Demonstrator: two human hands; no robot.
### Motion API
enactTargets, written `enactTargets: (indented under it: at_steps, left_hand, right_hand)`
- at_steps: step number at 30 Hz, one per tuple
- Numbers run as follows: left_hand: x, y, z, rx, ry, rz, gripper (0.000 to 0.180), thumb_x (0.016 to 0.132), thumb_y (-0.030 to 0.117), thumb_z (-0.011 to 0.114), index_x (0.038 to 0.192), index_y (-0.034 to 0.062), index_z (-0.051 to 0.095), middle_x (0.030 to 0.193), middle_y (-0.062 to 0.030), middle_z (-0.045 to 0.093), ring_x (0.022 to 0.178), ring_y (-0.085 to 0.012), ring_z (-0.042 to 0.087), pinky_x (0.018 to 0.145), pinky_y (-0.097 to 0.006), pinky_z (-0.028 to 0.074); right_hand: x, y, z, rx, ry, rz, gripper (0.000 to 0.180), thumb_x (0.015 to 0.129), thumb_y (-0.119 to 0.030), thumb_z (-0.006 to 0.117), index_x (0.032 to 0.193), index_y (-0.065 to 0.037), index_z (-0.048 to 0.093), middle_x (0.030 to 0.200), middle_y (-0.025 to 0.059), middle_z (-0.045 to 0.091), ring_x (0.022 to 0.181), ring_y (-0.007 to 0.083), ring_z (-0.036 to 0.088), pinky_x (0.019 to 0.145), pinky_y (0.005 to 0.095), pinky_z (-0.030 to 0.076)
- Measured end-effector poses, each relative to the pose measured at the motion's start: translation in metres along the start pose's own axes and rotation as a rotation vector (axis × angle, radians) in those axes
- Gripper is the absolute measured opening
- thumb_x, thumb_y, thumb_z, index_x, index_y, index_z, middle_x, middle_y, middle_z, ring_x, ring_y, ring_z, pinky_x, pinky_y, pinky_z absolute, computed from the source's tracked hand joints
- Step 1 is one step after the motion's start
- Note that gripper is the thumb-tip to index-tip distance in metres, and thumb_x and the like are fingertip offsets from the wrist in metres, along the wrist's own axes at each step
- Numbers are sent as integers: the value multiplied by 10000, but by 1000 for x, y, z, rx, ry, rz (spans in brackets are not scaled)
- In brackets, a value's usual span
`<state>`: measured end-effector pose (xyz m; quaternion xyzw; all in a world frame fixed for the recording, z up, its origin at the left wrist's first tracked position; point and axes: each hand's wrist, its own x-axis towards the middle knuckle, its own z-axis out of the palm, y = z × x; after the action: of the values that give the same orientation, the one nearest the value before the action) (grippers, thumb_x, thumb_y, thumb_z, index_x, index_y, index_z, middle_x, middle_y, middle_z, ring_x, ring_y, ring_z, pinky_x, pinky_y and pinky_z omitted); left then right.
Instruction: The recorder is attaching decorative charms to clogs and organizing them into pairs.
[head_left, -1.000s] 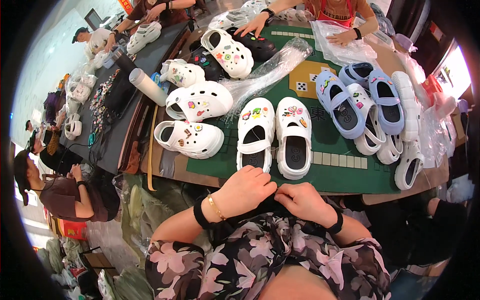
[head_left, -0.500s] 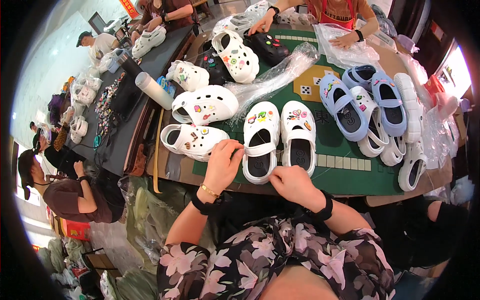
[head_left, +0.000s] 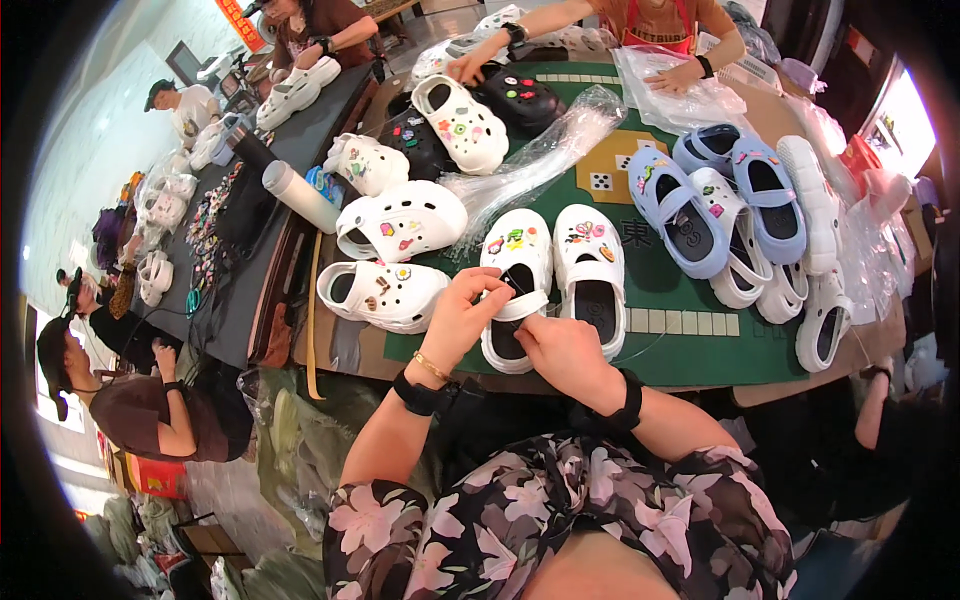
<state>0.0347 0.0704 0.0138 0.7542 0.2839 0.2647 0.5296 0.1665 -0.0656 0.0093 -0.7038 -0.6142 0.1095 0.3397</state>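
Note:
A pair of white clogs stands in front of me on the green mat, the left clog [head_left: 517, 240] and the right clog [head_left: 590, 245], both with colourful charms on the toes. My left hand [head_left: 462, 318] is closed in a pinch at the left edge of the left clog's strap. Over the heel opening of that same clog, my right hand [head_left: 572, 352] is also pinched together. A fine dark line shows between the fingertips; what they hold is too small to name. The strap [head_left: 520, 306] lies across the opening, partly covered by my fingers.
More white clogs [head_left: 385, 297] lie left, beside clear plastic wrap [head_left: 550, 145]. Blue clogs [head_left: 680, 225] and other white ones crowd the right. Across the table, another person's hand [head_left: 470, 68] touches a black clog [head_left: 522, 100]. A white bottle [head_left: 300, 195] stands left.
Both my hands have moved up from the left clog's sides and heel to its strap, drawing close together. Across the table, the other person's hand has shifted left.

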Motion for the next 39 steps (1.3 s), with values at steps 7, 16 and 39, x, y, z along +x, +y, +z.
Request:
enactTargets:
  at_steps: [7, 16, 39]
  left_hand:
    - [15, 21, -10, -391, 362, 34, 153, 952, 97, 596, 1041, -19, 644, 1015, -40, 663, 917, -93, 595, 820, -235, 467]
    - [49, 40, 15, -149, 141, 126, 147, 922, 131, 630, 933, -12, 662, 789, -18, 647, 720, -55, 549, 650, -227, 445]
    - [86, 45, 71, -162, -369, -48, 190, 893, 121, 667, 996, -37, 687, 953, -65, 706, 870, -97, 626, 798, -242, 485]
  right_hand:
    - [-31, 18, -43, -142, -76, 196, 212, 899, -263, 564, 831, -68, 612, 684, 188, 643, 669, 398, 650, 608, 509, 511]
    - [-79, 34, -93, -213, 225, 82, 65, 833, -135, 636, 851, -75, 620, 726, 113, 637, 649, 314, 641, 579, 403, 506]
    - [-14, 60, -54, -241, 254, -275, 190, 783, -109, 645, 972, -89, 651, 891, 58, 662, 687, 232, 665, 585, 341, 533]
